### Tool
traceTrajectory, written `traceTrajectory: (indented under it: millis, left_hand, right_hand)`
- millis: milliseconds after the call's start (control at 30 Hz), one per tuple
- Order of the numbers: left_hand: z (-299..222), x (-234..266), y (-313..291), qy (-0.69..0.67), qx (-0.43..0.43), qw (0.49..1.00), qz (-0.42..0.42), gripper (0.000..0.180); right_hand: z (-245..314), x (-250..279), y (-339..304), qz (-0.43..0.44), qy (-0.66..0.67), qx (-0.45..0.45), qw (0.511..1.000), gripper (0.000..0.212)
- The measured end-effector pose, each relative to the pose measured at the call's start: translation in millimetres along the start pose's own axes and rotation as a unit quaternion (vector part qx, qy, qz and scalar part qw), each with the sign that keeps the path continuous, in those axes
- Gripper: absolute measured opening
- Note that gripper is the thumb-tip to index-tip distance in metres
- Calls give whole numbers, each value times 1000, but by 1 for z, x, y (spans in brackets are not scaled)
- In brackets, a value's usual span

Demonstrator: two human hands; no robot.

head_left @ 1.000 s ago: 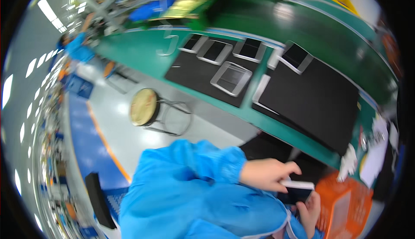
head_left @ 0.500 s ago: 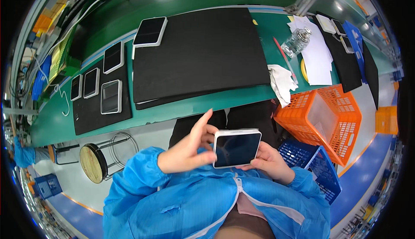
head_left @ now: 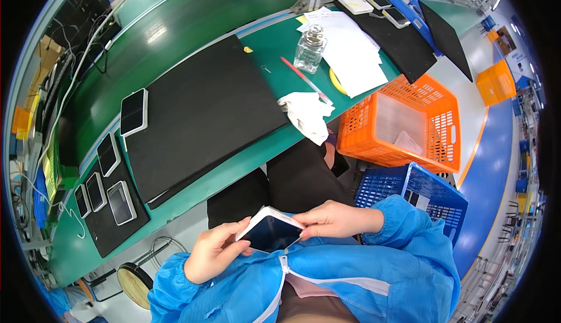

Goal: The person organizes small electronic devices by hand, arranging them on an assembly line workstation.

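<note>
Gripping white-framed handheld touchscreen [head_left: 273,233] at 6 o'clock, clamped between left hand [head_left: 217,251] and right hand [head_left: 333,220]; now turned askew, with left fingers no longer splayed. Held apart from green bench's edge [head_left: 248,160] toward 11, orange crate [head_left: 380,150] toward 2.

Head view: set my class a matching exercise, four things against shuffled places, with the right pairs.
Things
1. Nearest white-framed device
2. White cloth
3. Red pen
4. Round stool

Places
A. Overhanging the edge of the green table
B. At the picture's lower left
C. Held in left hand and right hand
D. Between glass bottle and cloth

Pairs: 1-C; 2-A; 3-D; 4-B
</note>
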State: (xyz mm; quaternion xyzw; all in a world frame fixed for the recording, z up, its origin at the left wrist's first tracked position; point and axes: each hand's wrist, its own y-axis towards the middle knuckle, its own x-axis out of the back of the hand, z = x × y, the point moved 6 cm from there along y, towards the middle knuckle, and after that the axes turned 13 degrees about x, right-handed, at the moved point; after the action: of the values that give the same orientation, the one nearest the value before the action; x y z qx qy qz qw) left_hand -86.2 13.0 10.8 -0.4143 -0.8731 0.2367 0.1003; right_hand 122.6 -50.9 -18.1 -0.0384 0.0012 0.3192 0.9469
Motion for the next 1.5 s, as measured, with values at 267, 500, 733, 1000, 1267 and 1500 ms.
traceTrajectory:
  millis: [267,500,733,1000,1267,1500]
  left_hand:
    - [15,2,4,-36,-52,997,44,57]
    - [27,-18,10,-9,7,998,60,84]
    - [13,-10,5,-50,-7,998,-44,58]
    - [3,3,-3,96,-22,991,86,52]
    - [19,-18,7,-53,-29,998,28,84]
    - [10,-3,7,-55,4,997,-50,50]
  right_hand:
    - [-19,-24,-2,-20,239,-38,970,39]
    - [-21,-11,8,-54,-56,60,995,45]
    - [3,10,9,-144,15,22,989,37]
    - [4,1,3,-20,127,19,991,43]
    - [-18,-22,13,-81,320,76,941,42]
    - [-19,-8,13,-160,120,-6,980,34]
